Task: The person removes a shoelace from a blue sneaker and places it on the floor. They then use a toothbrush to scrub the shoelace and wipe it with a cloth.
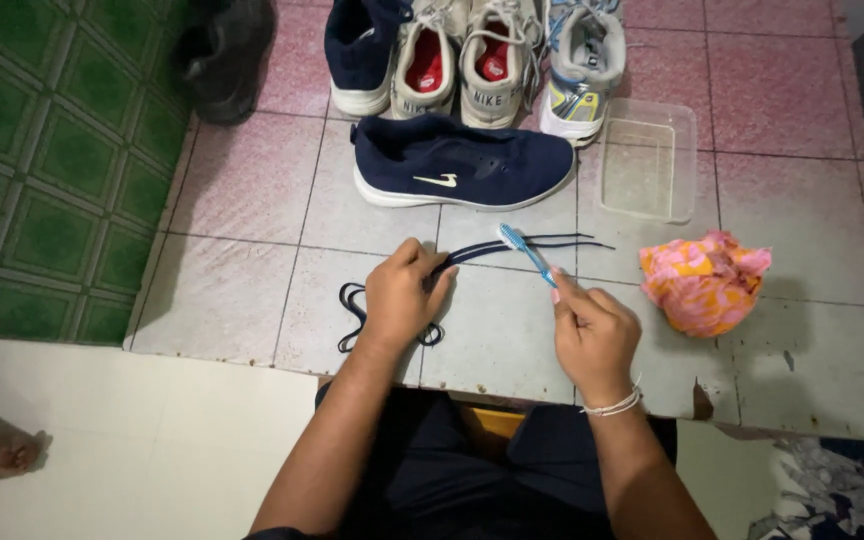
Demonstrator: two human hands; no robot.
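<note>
Dark navy shoelace (472,250) lies limp on the tiled floor (252,180), pinned under the left hand (402,297); being floppy and light, it's best held flat near the brushed stretch. The right hand (592,335) pinches a blue toothbrush (527,253) by its stiff handle, bristles over the lace.

Navy shoe (462,165) with white sole and white side mark. Dark navy lace (512,246). Toothbrush (527,254) light blue and white. Crumpled cloth (704,281) pink and orange, patterned. Clear plastic tub (649,160). Floor (242,290) pale grey and speckled pink tiles; green patterned tiles (42,170) at left. Grey-white shoes (462,60) with red insoles.
</note>
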